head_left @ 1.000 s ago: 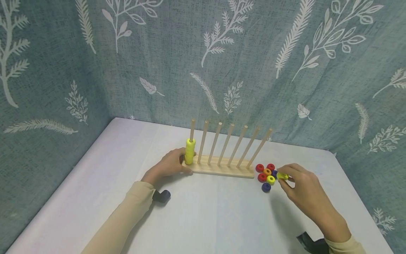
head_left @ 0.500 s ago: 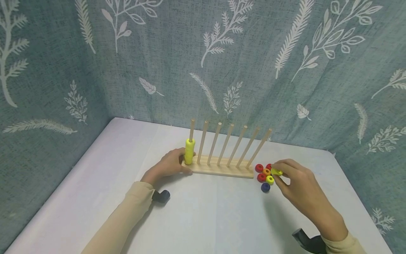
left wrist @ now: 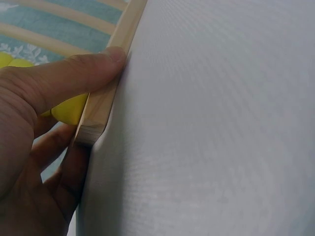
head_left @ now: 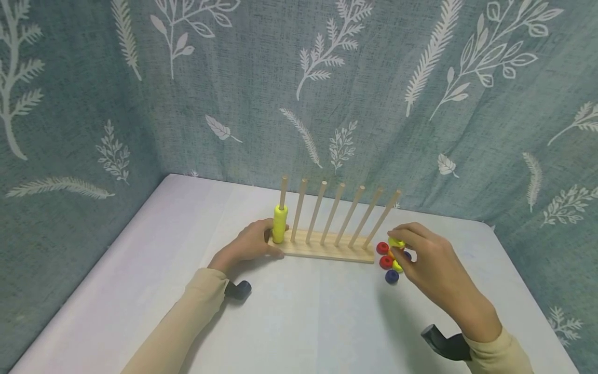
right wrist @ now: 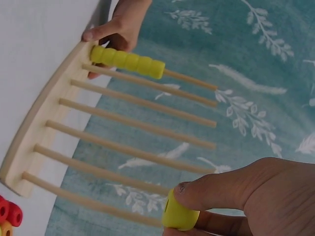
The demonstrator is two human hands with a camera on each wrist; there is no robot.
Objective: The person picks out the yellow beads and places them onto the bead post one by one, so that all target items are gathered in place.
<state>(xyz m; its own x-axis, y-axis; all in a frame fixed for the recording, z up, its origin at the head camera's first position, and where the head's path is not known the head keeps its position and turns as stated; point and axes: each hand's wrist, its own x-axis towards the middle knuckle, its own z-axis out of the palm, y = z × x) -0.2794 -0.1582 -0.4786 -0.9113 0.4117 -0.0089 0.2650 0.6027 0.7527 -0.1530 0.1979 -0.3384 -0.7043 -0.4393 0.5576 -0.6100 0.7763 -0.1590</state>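
A pegged wooden rack stands on the table, its flat base carrying a row of upright pegs. On the leftmost peg sits a stack of yellow beads, with bare wood above it. My left hand grips the base's left end; the left wrist view has its thumb on top of the edge and fingers behind. Between thumb and fingertips, my right hand pinches a yellow bead, held up over the loose beads and right of the rack. The other pegs bear no beads.
Several loose beads lie right of the rack, among them a red bead and a dark blue bead; my right hand partly covers them. A patterned curtain rises behind and beside the white table.
My right hand has moved left and slightly up with the yellow bead, coming nearer the rack. My left hand and the rack stay where they were.
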